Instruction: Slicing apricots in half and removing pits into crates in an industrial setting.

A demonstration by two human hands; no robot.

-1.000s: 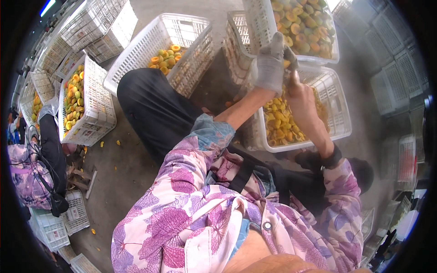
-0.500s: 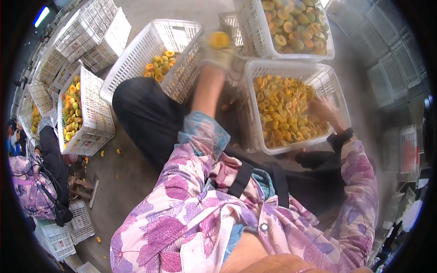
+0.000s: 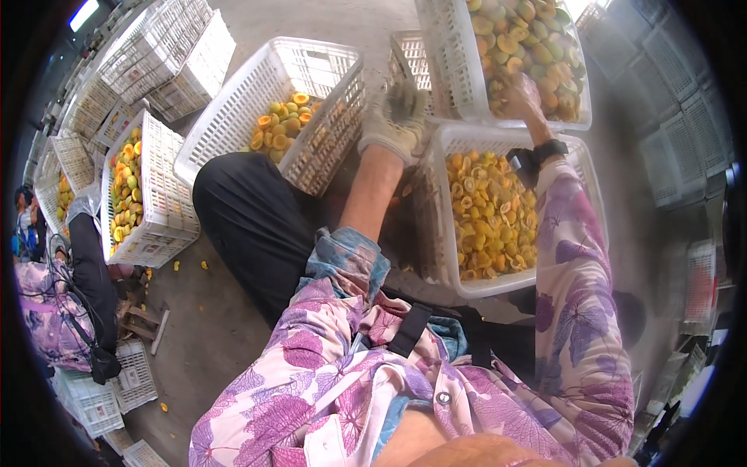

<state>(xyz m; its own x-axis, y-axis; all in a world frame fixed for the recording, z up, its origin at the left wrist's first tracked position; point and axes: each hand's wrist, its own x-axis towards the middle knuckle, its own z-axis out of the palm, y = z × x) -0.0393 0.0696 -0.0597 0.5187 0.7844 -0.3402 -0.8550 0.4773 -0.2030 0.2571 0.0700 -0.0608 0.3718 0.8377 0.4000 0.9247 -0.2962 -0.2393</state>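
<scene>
My left hand (image 3: 395, 124), in a pale work glove with a dark patch, is raised between the crates. It looks open and no fruit shows in it; its fingertips are blurred. My right hand (image 3: 519, 97) reaches over the front of the upper right crate (image 3: 459, 70), against halved green-and-orange fruit (image 3: 537, 43) resembling peaches or apricots. Motion smears its fingers, so its grip is unclear. Under my right forearm stands the lower right crate (image 3: 440, 210), filled with yellow fruit pieces (image 3: 486, 210). Part of that crate is hidden by my sleeve.
Left of my gloved hand is a white crate (image 3: 226, 109) with some halved fruit (image 3: 284, 124) in it. Another fruit-filled crate (image 3: 167, 194) stands farther left, near stacked crates (image 3: 156, 47). A person (image 3: 58, 311) sits at the far left. Fruit scraps dot the floor.
My right hand has left the lower right crate and moved up and away to the upper one. The yellow fruit half in my left hand is no longer visible; that hand has lowered slightly.
</scene>
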